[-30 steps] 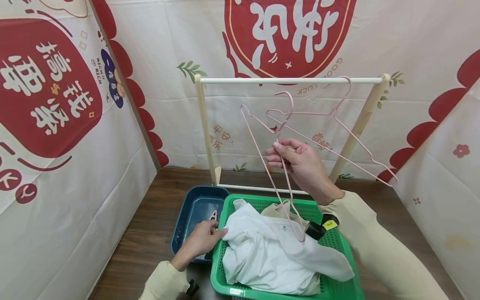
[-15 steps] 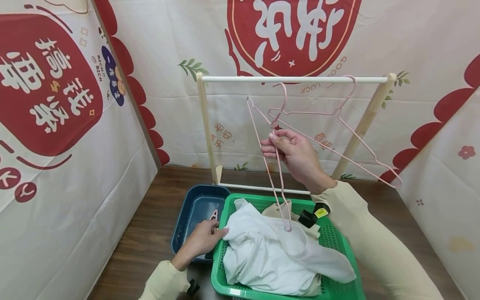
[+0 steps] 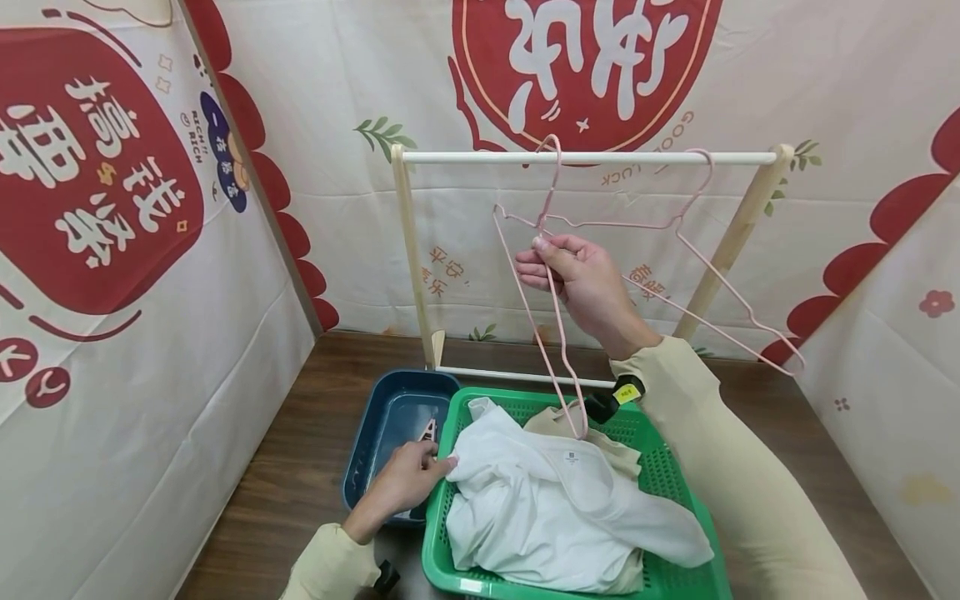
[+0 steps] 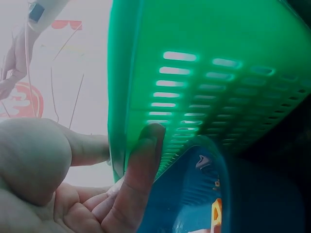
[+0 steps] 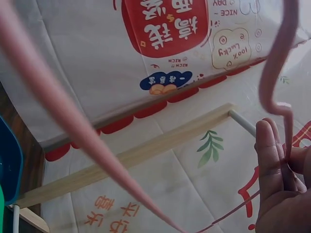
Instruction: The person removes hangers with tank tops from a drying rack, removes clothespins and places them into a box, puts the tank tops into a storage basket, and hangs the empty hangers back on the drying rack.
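My right hand [image 3: 581,283] pinches a pink wire hanger [image 3: 564,342] just below its hook. The hook's top reaches the height of the rack's white bar [image 3: 472,157] and overlaps it in the head view. The hanger's lower end hangs over a white shirt [image 3: 517,500] heaped in a green basket [image 3: 437,542]. In the right wrist view, thumb and fingers [image 5: 272,165] close on the wire. My left hand [image 3: 405,477] grips the basket's left rim, with fingers [image 4: 138,179] against the perforated outer wall in the left wrist view. A second pink hanger [image 3: 738,296] hangs from the bar's right part.
A dark blue tray [image 3: 375,417] stands left of the basket, with clothes pegs [image 3: 429,430] in it. Beige cloth [image 3: 621,454] lies under the white shirt. The rack's wooden legs [image 3: 411,250] stand behind on the brown table [image 3: 262,492]. Printed cloth walls enclose the space.
My right hand has moved up and slightly left, raising the hanger's hook from below the bar to its height. My left hand stays on the basket rim.
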### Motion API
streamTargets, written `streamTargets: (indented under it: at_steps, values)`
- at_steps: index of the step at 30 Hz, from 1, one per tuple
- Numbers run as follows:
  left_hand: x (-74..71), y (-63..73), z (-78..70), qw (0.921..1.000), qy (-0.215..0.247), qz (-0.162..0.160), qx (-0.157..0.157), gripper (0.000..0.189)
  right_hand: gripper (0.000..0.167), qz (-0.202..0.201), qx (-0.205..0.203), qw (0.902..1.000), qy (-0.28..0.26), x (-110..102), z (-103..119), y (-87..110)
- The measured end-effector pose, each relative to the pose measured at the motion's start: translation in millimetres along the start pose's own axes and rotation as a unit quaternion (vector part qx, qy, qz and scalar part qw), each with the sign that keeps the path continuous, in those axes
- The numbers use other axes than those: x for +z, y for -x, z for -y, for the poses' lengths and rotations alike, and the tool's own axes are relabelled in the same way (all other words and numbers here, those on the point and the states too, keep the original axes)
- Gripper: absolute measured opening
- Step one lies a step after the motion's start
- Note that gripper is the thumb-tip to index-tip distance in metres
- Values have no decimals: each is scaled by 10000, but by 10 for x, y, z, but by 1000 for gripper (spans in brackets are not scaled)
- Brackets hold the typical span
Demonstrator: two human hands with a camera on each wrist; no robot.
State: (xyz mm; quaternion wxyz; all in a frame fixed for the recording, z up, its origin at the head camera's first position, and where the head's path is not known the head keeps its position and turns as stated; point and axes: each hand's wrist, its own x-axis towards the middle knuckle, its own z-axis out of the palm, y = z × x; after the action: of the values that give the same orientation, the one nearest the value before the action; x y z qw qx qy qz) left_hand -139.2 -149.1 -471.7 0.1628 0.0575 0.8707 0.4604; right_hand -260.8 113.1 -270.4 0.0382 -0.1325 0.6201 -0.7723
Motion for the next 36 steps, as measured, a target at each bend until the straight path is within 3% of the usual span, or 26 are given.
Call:
streamTargets:
  at_steps: [17, 27, 36]
  values:
    - [19, -7, -6, 10000, 21, -27, 10, 36, 26, -347, 111, 9992, -155, 18, -38, -152]
    - [21, -14, -10, 10000, 49, -25, 6, 36, 31, -225, 147, 9988, 407, -26, -169, -173]
    - [18, -10, -11, 10000, -10, -71, 26, 35, 36, -270, 74, 9984, 490, -57, -265, -176]
